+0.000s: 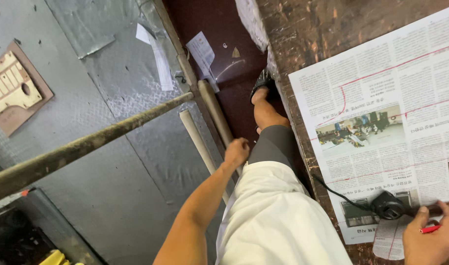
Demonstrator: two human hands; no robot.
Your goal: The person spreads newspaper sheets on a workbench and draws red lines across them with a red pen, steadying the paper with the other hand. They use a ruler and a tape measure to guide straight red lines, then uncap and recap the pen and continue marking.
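Fingers of the left hand (236, 151) are curled shut around the upper end of a pale, round wooden pole (201, 146), one of two lying side by side that slant down towards the grey metal floor plate (111, 162); the second, browner pole (215, 112) lies just beside it, untouched. A long, dirty grey bar (87, 142) crosses the left half of the view above the floor. At far left a flat, cream-coloured cut-out template (9, 84) rests on a brown board. Nearer the middle, a narrow white paper slip (158, 56) and a white printed label (202, 53) lie by the dark red strip of floor, where the person's sandalled foot (261, 88) stands.

On the right, a large sheet of newspaper (381, 122) covers the worn brown wooden tabletop (303, 29). Curving red lines are already drawn across its columns; the lines run off the frame, so how much marking is left cannot be told. A small black round device (388, 206) with a cord sits on the sheet's lower edge. The right hand (430, 235) rests just beside it, fingers closed on a red pen (429, 228).
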